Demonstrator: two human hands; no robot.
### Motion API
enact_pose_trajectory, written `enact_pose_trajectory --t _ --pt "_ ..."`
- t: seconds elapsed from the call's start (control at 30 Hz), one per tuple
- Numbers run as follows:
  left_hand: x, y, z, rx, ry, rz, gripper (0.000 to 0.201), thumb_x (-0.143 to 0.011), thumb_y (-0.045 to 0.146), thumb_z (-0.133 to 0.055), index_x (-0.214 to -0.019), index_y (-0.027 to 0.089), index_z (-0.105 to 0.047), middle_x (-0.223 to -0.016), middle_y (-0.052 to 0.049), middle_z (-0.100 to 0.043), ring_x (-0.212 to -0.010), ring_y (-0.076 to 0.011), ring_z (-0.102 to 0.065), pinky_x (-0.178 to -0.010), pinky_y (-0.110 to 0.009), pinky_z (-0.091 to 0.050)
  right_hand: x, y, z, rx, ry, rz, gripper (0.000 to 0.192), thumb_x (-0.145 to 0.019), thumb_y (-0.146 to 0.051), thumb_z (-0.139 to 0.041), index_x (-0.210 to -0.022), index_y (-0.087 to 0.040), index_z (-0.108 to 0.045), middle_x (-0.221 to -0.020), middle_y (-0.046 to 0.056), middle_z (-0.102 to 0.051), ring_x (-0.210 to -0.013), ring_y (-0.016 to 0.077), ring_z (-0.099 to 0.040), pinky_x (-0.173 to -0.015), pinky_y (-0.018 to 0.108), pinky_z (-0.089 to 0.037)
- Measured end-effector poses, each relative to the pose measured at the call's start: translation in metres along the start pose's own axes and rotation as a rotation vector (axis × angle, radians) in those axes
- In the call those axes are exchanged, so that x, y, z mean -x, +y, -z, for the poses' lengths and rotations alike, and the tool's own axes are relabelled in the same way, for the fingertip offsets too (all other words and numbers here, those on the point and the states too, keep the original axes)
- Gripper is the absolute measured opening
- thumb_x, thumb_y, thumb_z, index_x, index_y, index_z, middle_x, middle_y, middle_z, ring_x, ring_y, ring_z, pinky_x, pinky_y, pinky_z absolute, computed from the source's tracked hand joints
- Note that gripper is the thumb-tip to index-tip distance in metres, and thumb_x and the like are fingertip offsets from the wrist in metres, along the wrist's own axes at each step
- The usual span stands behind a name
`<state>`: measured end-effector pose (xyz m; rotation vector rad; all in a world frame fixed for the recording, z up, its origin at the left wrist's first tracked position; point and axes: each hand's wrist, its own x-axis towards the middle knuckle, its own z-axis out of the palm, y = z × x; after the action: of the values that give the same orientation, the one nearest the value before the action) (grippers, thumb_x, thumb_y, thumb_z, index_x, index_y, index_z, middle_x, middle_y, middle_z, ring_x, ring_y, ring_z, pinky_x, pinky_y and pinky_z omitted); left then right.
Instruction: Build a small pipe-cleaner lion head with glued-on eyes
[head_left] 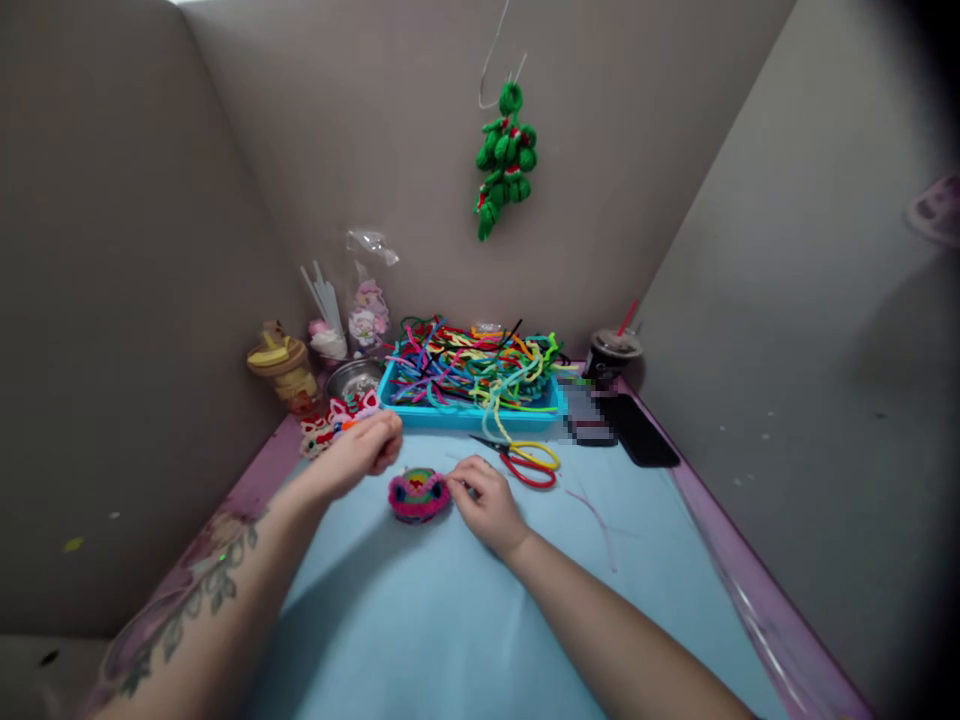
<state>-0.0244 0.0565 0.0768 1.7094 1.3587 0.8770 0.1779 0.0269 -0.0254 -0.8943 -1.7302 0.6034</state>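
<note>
A small round pipe-cleaner piece (418, 494), pink around the rim with green, yellow and red inside, lies on the light blue mat (450, 620). My right hand (484, 500) rests just right of it, fingertips pinched at its edge. My left hand (367, 448) hovers a little to its upper left, fingers curled closed, and whether it holds anything I cannot tell. Just beyond my left hand lie red, white and pink pipe-cleaner figures (337, 420).
A turquoise tray (469, 412) heaped with coloured pipe cleaners stands behind. Red and yellow scissors (525, 462) lie right of my right hand. A black phone (646, 432), a lidded cup with a straw (611, 352), a metal bowl (352, 378), jars and a hanging green figure (506, 155) line the back.
</note>
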Motion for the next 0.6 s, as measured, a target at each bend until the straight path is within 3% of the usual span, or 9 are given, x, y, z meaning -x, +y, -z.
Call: enact_pose_trajectory --t 0.07,0.17,0.33,0.6 --pt "0.025 -0.007 -0.026 0.306 -0.111 0.11 0.023 -0.083 0.034 -0.038 -0.064 0.021 -0.037 -0.053 0.007 -0.033 -0.04 -0.0068 -0.029 -0.037 -0.018 -0.023 0.003 -0.004 0.0 -0.008 0.001 0.036 0.017 -0.084 -0.018 -0.052 -0.087 -0.02 -0.069 -0.082 0.006 -0.062 -0.081 0.0181 -0.059 -0.075 0.032 -0.049" --pt "0.05 -0.017 -0.053 0.486 -0.115 0.18 0.029 -0.085 0.041 -0.042 -0.066 0.02 -0.038 -0.053 0.008 -0.032 -0.042 -0.0062 -0.025 -0.04 -0.018 -0.02 0.007 -0.012 0.001 -0.02 0.015 0.089 0.019 -0.084 -0.018 -0.053 -0.096 -0.02 -0.067 -0.087 0.007 -0.061 -0.082 0.0185 -0.058 -0.074 0.033 -0.05" --pt "0.062 -0.031 -0.069 0.427 -0.099 0.12 0.035 -0.081 0.05 -0.053 -0.071 0.016 -0.051 -0.052 0.007 -0.037 -0.047 -0.0074 -0.028 -0.045 -0.021 -0.022 0.006 -0.023 0.003 -0.047 0.007 0.16 0.022 -0.082 -0.022 -0.059 -0.103 -0.021 -0.063 -0.089 0.008 -0.06 -0.08 0.0182 -0.056 -0.068 0.032 -0.051" --pt "0.068 -0.038 -0.062 0.146 -0.016 0.013 0.023 -0.081 0.034 -0.053 -0.069 0.015 -0.058 -0.069 -0.002 -0.055 -0.068 -0.0154 -0.05 -0.066 -0.027 -0.038 0.007 -0.027 -0.002 -0.087 -0.086 0.211 0.014 -0.083 -0.015 -0.06 -0.093 -0.021 -0.066 -0.086 0.006 -0.06 -0.082 0.0162 -0.058 -0.072 0.03 -0.051"
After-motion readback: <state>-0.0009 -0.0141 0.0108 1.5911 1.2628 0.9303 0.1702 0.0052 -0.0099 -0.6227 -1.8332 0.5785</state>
